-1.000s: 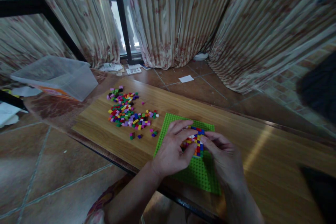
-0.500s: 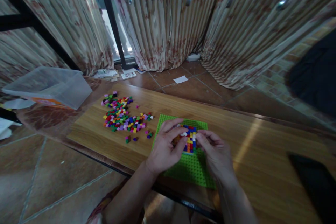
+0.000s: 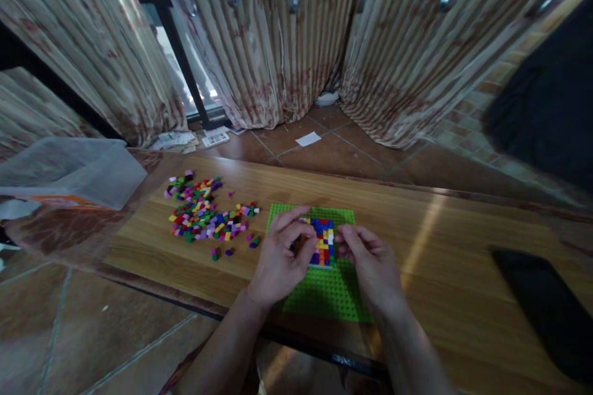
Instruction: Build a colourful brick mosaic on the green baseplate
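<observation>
A green studded baseplate (image 3: 319,296) lies on the wooden tabletop, bearing a compact block of toy bricks (image 3: 327,254) in red, blue, yellow, white and orange. Over the left side of that block, my left hand (image 3: 283,253) is closed in a pinch, thumb and index fingertips together; whatever they hold is too small or hidden. My right hand (image 3: 374,265) is just right of the block, its thumb and index finger also pinched. I cannot make out anything between them. My left fingers cover part of the block.
Loose coloured bricks (image 3: 199,213) are heaped left of the baseplate, with several strays nearby. A clear plastic bin (image 3: 78,176) stands at the far left. A dark flat object (image 3: 542,308) lies at the right. Striped curtains (image 3: 259,43) hang beyond the table.
The view has shifted, so the table appears further left. My right hand has drawn slightly right, away from the brick block. My left fingertips have come closer together, and the white piece near them no longer shows.
</observation>
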Tool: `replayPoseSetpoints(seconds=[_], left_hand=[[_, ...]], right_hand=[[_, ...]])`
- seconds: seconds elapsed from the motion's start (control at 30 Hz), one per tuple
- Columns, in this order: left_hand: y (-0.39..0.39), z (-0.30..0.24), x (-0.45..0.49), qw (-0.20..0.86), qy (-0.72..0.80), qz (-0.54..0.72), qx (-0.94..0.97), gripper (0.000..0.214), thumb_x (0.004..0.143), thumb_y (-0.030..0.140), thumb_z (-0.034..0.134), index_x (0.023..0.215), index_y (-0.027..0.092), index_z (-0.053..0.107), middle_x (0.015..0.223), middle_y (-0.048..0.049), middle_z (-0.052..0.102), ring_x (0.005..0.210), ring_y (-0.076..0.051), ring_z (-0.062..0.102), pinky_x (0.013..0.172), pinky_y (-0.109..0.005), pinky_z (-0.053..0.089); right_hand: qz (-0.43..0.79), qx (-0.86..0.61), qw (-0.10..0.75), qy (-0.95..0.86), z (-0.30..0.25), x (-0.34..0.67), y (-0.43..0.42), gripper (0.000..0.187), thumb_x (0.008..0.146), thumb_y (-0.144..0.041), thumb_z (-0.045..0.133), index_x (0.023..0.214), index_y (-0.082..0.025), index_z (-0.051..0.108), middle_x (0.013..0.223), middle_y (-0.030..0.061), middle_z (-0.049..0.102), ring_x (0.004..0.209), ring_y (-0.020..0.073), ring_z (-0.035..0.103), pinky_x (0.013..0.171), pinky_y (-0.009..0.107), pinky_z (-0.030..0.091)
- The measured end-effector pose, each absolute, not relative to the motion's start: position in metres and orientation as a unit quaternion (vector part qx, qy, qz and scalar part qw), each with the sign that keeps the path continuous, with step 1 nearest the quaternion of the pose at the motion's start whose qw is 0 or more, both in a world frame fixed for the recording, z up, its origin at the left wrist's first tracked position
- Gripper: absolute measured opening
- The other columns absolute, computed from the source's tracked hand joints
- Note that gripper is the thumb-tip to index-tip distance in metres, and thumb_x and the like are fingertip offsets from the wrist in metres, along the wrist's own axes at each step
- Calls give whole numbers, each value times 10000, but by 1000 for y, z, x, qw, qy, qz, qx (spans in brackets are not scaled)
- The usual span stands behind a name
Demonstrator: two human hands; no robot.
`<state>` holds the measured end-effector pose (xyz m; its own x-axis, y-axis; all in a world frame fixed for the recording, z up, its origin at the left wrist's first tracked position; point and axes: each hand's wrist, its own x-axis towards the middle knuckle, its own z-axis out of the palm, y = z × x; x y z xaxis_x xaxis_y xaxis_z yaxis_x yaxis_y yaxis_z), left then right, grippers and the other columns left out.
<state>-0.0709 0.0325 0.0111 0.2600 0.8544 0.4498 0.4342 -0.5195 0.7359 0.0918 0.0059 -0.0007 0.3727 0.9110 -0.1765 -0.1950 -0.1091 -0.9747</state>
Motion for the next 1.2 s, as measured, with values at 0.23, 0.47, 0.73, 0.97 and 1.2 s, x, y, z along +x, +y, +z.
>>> replayPoseSetpoints(seconds=[0.23, 0.47, 0.73, 0.97, 1.2], left_hand=[[34, 11, -74, 215, 424, 489, 731, 69, 914, 218, 619, 925, 212, 687, 1191, -55, 678, 1134, -187, 626, 1016, -373, 495], [42, 8, -83, 152, 441, 520, 716, 86, 893, 247, 663, 939, 206, 723, 907, -24, 733, 856, -152, 689, 818, -297, 571], [47, 12, -78, 87, 402, 475, 778, 99, 878, 220, 673, 938, 223, 753, 948, -33, 743, 849, -156, 700, 804, -301, 588], [49, 17, -84, 89, 392, 440, 803, 111, 865, 190, 688, 948, 228, 752, 1028, -32, 730, 907, -164, 694, 832, -308, 583], [48, 23, -79, 70, 386, 396, 830, 133, 876, 204, 674, 980, 239, 748, 1019, -33, 720, 899, -169, 682, 819, -312, 579]], right_hand=[[455, -580, 594, -322, 3, 90, 8, 384, 720, -552, 751, 792, -176, 732, 704, 22, 698, 596, 121, 576, 572, 252, 467], [439, -578, 614, -311, 5, 94, 12, 330, 737, -517, 718, 740, -187, 704, 655, 13, 678, 572, 124, 562, 535, 238, 443], [430, -564, 622, -332, 1, 98, 13, 264, 801, -453, 648, 784, -201, 720, 672, -3, 669, 584, 127, 557, 569, 247, 435], [407, -571, 620, -352, 5, 100, 12, 225, 832, -382, 589, 741, -201, 686, 643, -16, 646, 575, 120, 548, 565, 240, 406], [407, -589, 580, -389, 13, 98, 13, 211, 860, -258, 545, 722, -202, 695, 639, -23, 644, 605, 116, 568, 593, 234, 391]])
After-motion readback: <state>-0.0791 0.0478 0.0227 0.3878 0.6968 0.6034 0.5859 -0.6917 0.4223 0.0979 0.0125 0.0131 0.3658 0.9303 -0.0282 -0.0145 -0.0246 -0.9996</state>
